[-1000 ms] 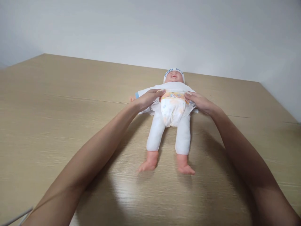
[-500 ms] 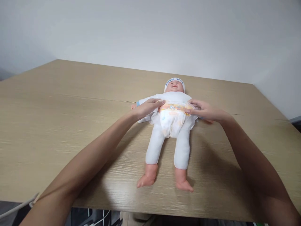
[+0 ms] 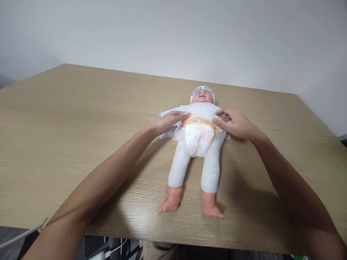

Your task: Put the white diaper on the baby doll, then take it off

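A baby doll (image 3: pixel 210 166) in white clothes and a "Happy Baby" cap lies on its back, feet toward me. Around its hips sits a white diaper (image 3: pixel 198 139) with an orange printed waistband, its front folded up over the belly. My left hand (image 3: pixel 169 121) grips the waistband's left end, thumb on top and fingers hidden beneath. At the opposite end, my right hand (image 3: pixel 233 122) pinches the waistband's right corner between thumb and curled fingers. A white side tab of the diaper pokes out below my left hand, and a small white piece shows under my right.
The doll rests on a wide wooden table (image 3: pixel 81 151), with a pale wall (image 3: pixel 173 36) behind it. A white cable (image 3: pixel 24 236) hangs at the near left edge. Dark items and cords are below the front edge.
My right hand has lifted slightly, with its fingers now curled at the waistband's upper right corner. My left hand stays on the left end. The view has shifted slightly.
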### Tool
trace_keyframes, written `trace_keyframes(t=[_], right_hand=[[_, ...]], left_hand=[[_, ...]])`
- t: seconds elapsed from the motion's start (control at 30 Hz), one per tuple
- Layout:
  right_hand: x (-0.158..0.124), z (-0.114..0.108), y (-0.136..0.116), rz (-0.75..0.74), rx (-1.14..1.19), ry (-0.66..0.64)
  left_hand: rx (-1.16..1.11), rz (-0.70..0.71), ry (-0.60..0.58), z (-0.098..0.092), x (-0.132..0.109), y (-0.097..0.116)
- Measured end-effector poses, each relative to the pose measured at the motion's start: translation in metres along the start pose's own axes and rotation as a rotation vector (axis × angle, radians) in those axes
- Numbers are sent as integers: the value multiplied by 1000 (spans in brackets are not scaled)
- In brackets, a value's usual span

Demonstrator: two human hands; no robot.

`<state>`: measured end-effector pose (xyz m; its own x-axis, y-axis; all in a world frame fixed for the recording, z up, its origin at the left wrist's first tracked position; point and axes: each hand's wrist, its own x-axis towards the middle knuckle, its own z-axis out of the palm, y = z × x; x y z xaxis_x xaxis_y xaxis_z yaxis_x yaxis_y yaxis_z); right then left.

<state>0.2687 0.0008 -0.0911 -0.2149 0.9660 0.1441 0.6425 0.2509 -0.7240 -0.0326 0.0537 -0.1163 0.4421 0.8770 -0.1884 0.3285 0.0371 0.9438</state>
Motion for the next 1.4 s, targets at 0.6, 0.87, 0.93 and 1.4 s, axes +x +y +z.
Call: trace_keyframes(t=[0.6, 0.87, 0.93, 1.4], right_hand=[[18, 26, 30, 157, 348, -30], [-4, 45, 47, -82, -60, 297], [-23, 47, 60, -130, -226, 361], [-63, 47, 77, -36, -423, 298]], left_hand=[[-106, 141, -22, -5, 17, -22], [90, 164, 84, -1, 9, -15], [139, 151, 108, 0, 7, -11], [771, 615, 381, 45, -1, 32]])
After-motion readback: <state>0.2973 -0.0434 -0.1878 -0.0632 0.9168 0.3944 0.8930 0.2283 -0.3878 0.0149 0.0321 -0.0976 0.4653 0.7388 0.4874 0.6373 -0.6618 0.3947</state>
